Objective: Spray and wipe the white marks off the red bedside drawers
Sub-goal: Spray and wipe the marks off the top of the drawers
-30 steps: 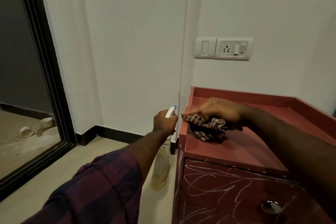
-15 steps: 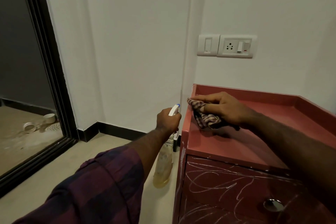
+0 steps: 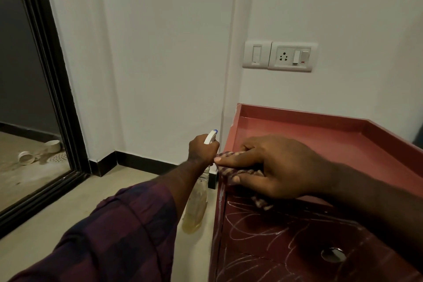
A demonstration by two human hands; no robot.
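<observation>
While the right hand (image 3: 274,167) pinches the checked cloth (image 3: 226,170) against the front left corner of the red bedside drawers (image 3: 309,144), the left hand (image 3: 201,149) grips the spray bottle (image 3: 196,208) by its head, hanging it just beside the cabinet above the floor. White marks (image 3: 263,231) scrawl right across the drawer front below the cloth. Best play, I'd say: mist that front, then firm overlapping strokes, turning the cloth to a fresh face. Rimmed red top, white wall, switch plate (image 3: 280,56) above, dark frame (image 3: 52,75) at left.
</observation>
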